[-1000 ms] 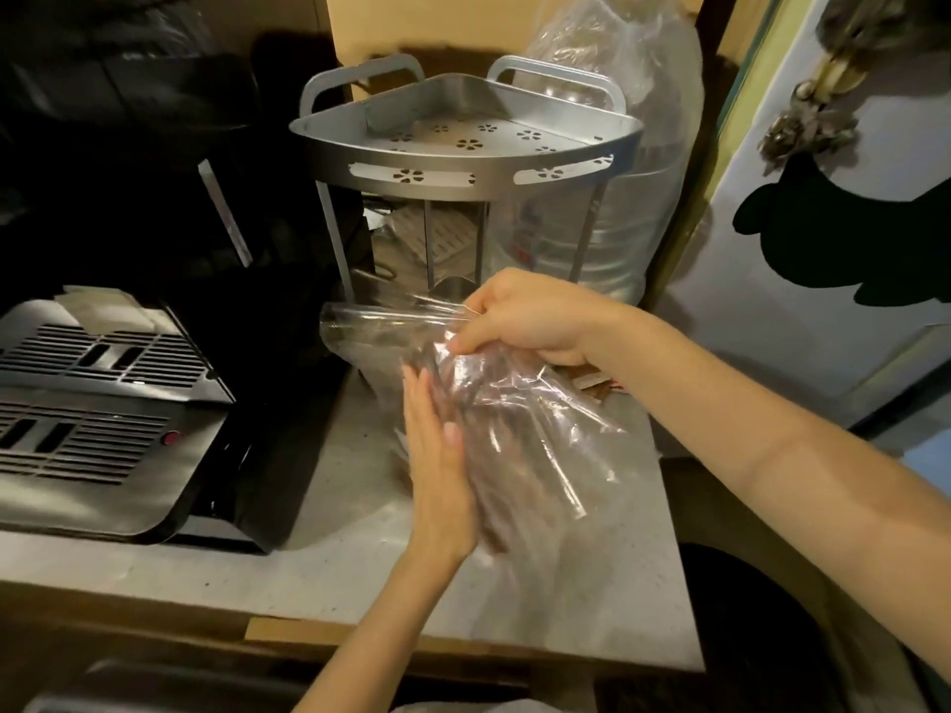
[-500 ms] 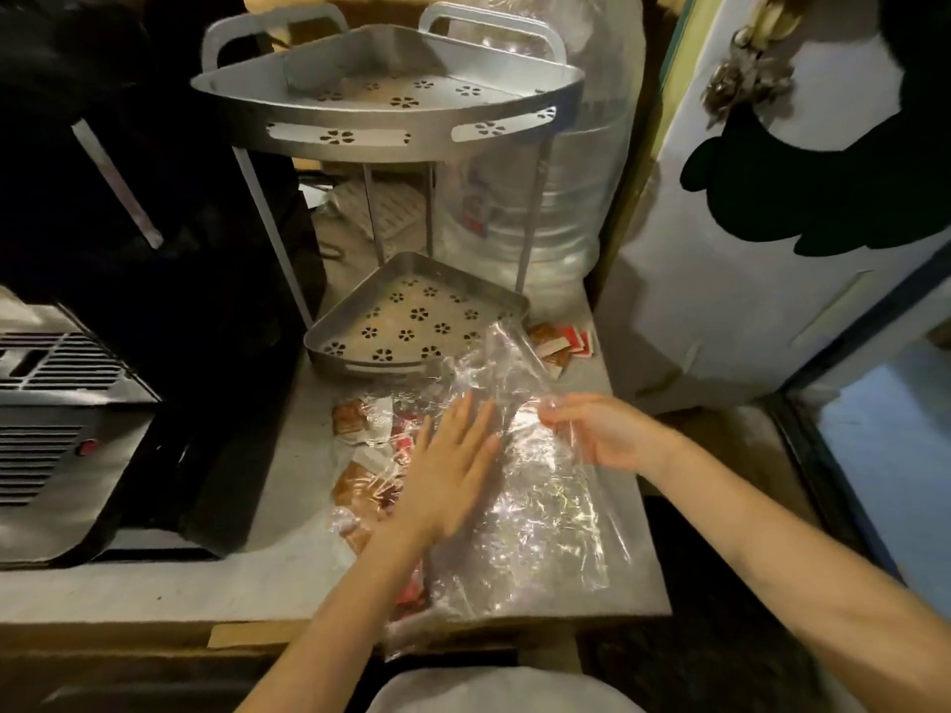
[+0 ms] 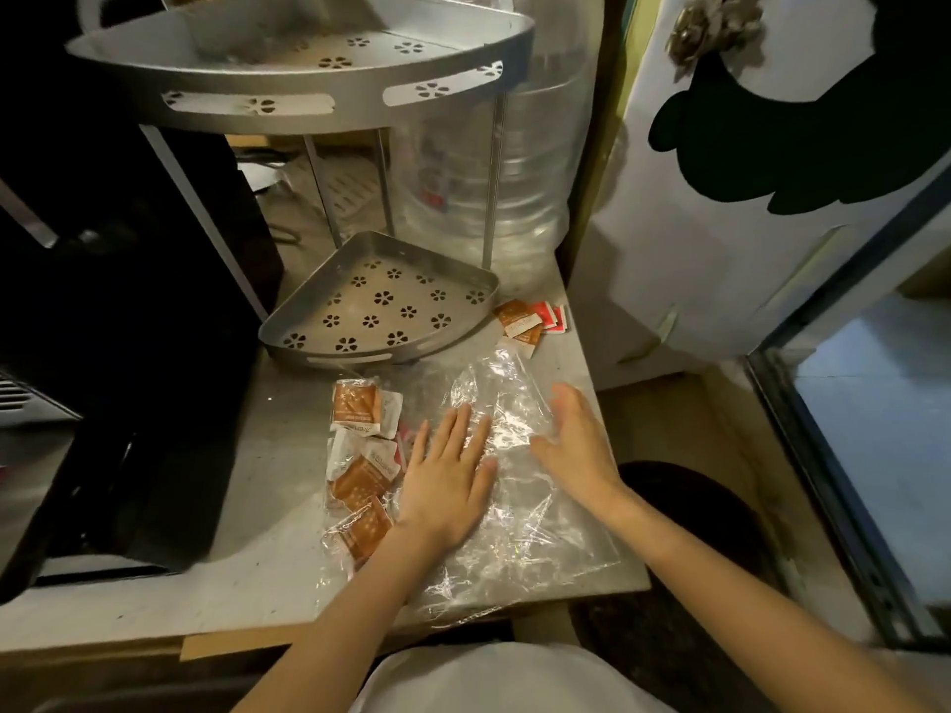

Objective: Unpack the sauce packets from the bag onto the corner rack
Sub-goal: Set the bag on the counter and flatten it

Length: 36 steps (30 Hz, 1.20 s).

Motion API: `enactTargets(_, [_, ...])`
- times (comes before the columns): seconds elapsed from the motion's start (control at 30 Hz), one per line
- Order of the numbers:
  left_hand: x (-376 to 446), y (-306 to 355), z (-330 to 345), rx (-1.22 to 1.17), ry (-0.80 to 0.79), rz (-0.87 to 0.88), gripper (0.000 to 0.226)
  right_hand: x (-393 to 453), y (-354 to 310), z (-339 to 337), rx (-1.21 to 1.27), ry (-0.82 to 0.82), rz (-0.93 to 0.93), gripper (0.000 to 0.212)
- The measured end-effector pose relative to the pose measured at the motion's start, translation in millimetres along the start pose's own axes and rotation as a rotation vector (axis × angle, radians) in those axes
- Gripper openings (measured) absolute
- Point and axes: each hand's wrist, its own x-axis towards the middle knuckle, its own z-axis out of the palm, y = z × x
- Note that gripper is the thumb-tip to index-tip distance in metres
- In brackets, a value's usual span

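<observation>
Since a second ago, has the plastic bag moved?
Yes. The plastic bag was held up in front of the corner rack; now it lies flat on the counter under the left hand, nearer than the rack.

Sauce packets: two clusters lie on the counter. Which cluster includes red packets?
The small cluster right of the rack's lower shelf; it has red packets, while the cluster by the left hand shows mainly orange and white ones.

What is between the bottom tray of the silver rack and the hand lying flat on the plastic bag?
In the head view, orange and white sauce packets lie on the grey countertop between the lower perforated metal tray and the left hand.
</observation>
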Motion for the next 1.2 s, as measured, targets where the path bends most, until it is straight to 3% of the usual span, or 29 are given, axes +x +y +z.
enactTargets(0.1, [5,1,-4,-0.052,-0.055,-0.009,0.057,8,-9,-2,-0.386,0.065,-0.161,0.083])
enactTargets(0.2, [12,3,-20,-0.138,-0.099,-0.025,0.053,18,-25,-1,-0.584,0.066,-0.260,0.091])
enactTargets(0.37, [18,4,-43,-0.167,0.169,0.019,0.052,31,-51,15,-0.570,-0.005,-0.474,0.065])
enactTargets(0.47, [27,-2,-45,-0.070,0.320,-0.009,0.046,48,-46,27,-0.567,-0.027,-0.460,0.058])
enactTargets(0.77, [35,-18,-24,0.067,0.101,-0.137,0.064,75,-11,44,-0.598,-0.088,-0.423,0.057])
enactTargets(1.0, [38,-20,-19,0.053,0.075,-0.143,0.073,74,-4,47,-0.531,0.096,-0.529,0.046])
enactTargets(1.2, [39,-20,-15,0.043,0.077,-0.142,0.070,73,-4,47,-0.488,0.137,-0.612,0.040])
